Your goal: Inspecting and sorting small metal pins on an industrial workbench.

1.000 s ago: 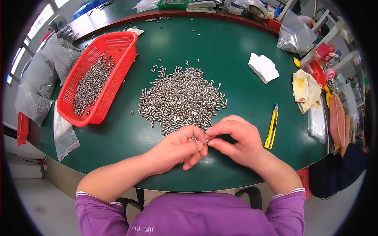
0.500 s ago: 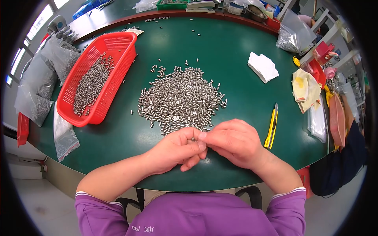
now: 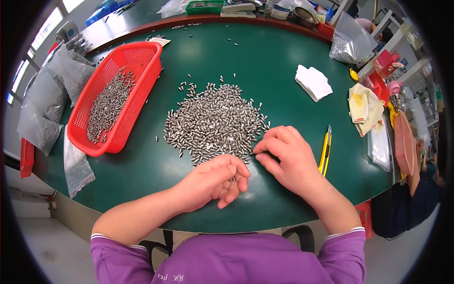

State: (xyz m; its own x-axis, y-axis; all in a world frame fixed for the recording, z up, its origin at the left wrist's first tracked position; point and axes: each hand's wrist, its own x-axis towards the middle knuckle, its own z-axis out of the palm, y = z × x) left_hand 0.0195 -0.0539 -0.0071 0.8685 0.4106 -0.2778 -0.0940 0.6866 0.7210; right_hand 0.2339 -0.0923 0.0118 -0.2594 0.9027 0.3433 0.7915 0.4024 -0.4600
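Observation:
A broad heap of small silvery metal pieces [image 3: 213,118], short and pointed like set screws, lies mid-table. My left hand [image 3: 213,182] is half curled, palm turned inward, just below the heap's near edge. Between its bent fingers a bit of small metal piece [image 3: 232,179] shows; how many it holds is hidden. At the heap's lower right edge, my right hand [image 3: 288,158] has thumb and forefinger pinched at one small metal piece [image 3: 252,154]. The two hands are apart.
A red perforated basket [image 3: 156,71] with more metal pieces stands left, beside filled plastic bags [image 3: 52,104]. On the right lie a yellow utility knife [image 3: 325,151], crumpled white paper [image 3: 313,83] and a stained cloth [image 3: 364,106]. Another person's arm [image 3: 415,177] shows at far right.
My right hand has left my left hand's fingertips and moved up and right to the heap's edge. The left hand's fingers have loosened a little. A person's arm has appeared at far right.

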